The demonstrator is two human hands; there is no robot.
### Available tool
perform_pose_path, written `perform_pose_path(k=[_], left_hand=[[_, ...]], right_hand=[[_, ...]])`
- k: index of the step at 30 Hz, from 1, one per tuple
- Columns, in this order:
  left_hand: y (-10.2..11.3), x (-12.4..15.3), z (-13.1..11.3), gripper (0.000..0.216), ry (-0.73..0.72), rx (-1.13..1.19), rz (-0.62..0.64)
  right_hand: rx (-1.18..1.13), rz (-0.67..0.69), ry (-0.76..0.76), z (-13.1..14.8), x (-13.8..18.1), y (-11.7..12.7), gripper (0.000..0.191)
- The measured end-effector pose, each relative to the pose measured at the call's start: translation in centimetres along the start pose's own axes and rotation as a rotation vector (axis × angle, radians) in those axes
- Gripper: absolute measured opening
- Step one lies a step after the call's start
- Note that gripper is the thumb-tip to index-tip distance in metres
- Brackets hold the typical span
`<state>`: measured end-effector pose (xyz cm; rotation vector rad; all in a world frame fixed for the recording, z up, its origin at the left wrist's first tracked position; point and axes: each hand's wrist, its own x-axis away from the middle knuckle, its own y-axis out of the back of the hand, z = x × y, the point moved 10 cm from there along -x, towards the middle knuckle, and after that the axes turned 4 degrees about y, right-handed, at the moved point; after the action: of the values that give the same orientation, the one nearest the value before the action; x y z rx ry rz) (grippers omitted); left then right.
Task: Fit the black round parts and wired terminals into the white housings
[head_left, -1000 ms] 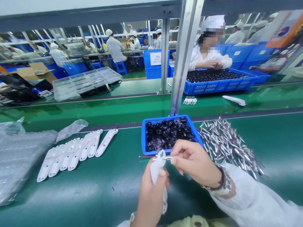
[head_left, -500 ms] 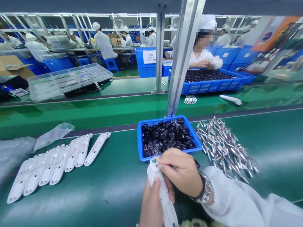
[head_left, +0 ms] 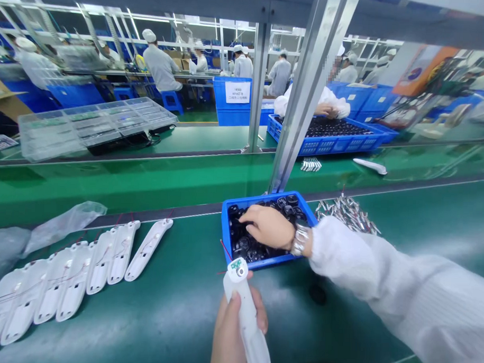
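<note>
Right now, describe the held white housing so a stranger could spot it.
Below the blue tray on the green bench, a left hand grips a white plastic housing. Unlike the row lying nearby, it is held up, green circuit board at its tip.

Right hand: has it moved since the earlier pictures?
Yes. The right hand has moved forward, from the near edge of the blue plastic tray to over the black parts inside it.

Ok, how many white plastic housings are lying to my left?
7 white plastic housings, in a row on the green belt, left of the blue tray; others may lie out of view.
</note>
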<state>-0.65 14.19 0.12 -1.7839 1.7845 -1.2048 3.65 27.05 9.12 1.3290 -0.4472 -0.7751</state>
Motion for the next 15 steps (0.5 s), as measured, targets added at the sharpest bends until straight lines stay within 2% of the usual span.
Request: perform_pose_path(k=[2,4,9,15], left_hand=[[0.3,-0.2,0.2,0.024,0.001,0.018,0.01],[0.6,-0.4,0.4,0.022,-0.001,0.021,0.016],[1.2,-0.5,0.4,0.022,-0.03,0.013,-0.02],[1.2,-0.6,0.0,0.028,-0.032,-0.009,-0.067]], right_hand=[[0.14,0.158,0.054,-1.1,-2.2,-2.5,0.034],[0.185,0.239,0.12,-1.3,-3.5,-4.1,0.038],[0.231,0.293,0.182,-1.4,-3.7,-4.9,0.038],[0.237,0.297,0.146,-2.0,-3.5,-5.0,0.04]])
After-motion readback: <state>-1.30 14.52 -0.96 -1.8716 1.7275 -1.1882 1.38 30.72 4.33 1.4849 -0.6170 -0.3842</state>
